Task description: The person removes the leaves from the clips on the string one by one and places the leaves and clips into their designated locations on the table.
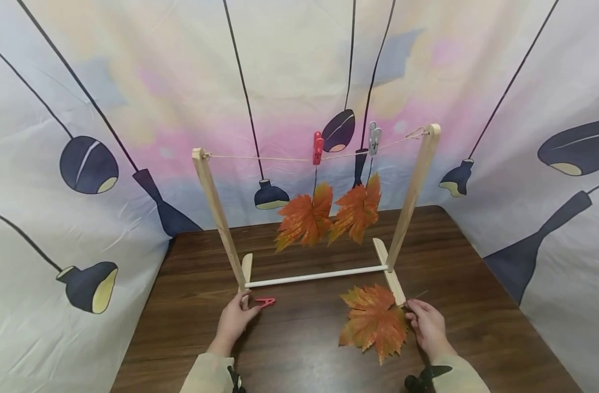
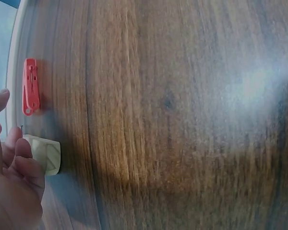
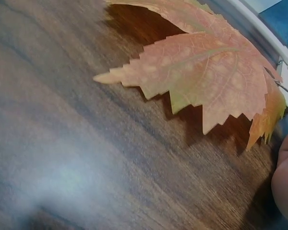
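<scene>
My right hand (image 1: 428,326) pinches the thin stem of an orange artificial maple leaf (image 1: 375,321). The leaf spreads low over the table beside the stand's right foot (image 1: 396,287), and its toothed edge fills much of the right wrist view. By the stand's left foot (image 2: 48,155), my left hand (image 1: 233,322) has its thumb apart from loosely bent fingers, with nothing between them. A red clothespin (image 1: 266,302) lies on the table just past those fingertips; the left wrist view shows it apart from the hand.
A wooden stand with two posts (image 1: 411,202) and a white crossbar (image 1: 319,275) carries a string (image 1: 260,159). From it hang two maple leaves (image 1: 306,215), held by a red clothespin (image 1: 318,148) and a grey clothespin (image 1: 374,139). Lamp-patterned cloth (image 1: 289,65) surrounds the brown table (image 1: 181,305).
</scene>
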`<move>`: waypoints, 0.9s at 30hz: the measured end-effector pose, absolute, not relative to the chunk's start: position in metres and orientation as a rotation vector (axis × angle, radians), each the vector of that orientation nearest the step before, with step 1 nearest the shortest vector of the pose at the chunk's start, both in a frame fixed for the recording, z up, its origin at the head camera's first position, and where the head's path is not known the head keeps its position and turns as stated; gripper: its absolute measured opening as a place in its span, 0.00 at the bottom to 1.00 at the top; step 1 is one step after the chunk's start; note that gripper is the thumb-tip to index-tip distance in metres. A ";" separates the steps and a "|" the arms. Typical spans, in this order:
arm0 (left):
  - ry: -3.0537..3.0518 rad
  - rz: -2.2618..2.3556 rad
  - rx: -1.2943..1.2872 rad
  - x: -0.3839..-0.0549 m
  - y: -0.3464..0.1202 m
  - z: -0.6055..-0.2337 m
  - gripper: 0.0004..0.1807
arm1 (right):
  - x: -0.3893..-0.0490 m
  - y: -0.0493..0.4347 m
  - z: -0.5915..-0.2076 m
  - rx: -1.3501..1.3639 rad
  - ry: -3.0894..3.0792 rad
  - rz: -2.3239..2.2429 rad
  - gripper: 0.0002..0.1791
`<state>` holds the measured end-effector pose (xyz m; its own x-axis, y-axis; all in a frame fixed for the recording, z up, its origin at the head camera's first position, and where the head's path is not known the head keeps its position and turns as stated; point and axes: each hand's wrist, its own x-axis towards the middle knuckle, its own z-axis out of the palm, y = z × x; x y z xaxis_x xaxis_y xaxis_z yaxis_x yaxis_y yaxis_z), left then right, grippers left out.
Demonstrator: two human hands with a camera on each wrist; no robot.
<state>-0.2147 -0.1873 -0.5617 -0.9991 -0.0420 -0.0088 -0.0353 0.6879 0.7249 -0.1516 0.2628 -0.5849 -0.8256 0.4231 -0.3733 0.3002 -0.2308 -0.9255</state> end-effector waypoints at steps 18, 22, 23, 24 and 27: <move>-2.788 -1.307 0.116 -0.215 -0.190 -0.555 0.29 | -0.150 0.262 -0.583 -0.940 -1.968 2.072 0.24; -2.760 -1.326 0.106 -0.216 -0.187 -0.549 0.28 | -0.152 0.262 -0.576 -0.906 -1.951 2.079 0.26; -2.750 -1.333 0.100 -0.217 -0.186 -0.547 0.28 | -0.153 0.262 -0.574 -0.889 -1.951 2.087 0.26; -2.740 -1.340 0.092 -0.217 -0.185 -0.545 0.27 | -0.154 0.262 -0.572 -0.873 -1.950 2.094 0.26; -2.710 -1.356 0.061 -0.219 -0.182 -0.540 0.26 | -0.157 0.262 -0.565 -0.861 -1.958 2.110 0.26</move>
